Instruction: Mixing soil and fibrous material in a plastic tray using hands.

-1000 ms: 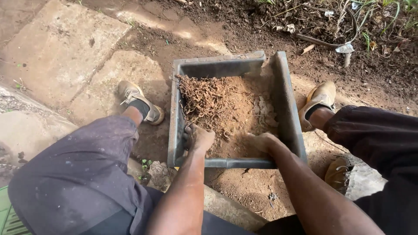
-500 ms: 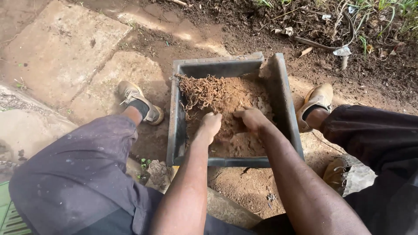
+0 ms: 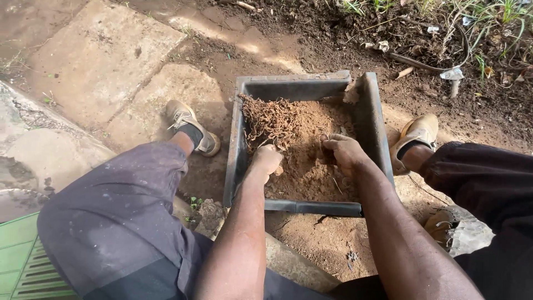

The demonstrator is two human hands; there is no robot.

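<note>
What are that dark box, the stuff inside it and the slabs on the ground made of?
The box looks like moulded plastic or thin metal: smooth, dark grey, matt walls; I cannot tell which. The filling seems dry, crumbly reddish-brown soil, with a tangle of thin roots at the far left. The slabs look like rough, weathered concrete or stone. Both the left hand and the right hand dig into the soil.

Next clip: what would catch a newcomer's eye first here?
Both bare hands, the left hand and the right hand, are dug into reddish-brown soil inside a dark rectangular tray at the centre. A tangle of dry roots is heaped in the tray's far left corner. The tray sits on dirt between the person's two tan shoes.
</note>
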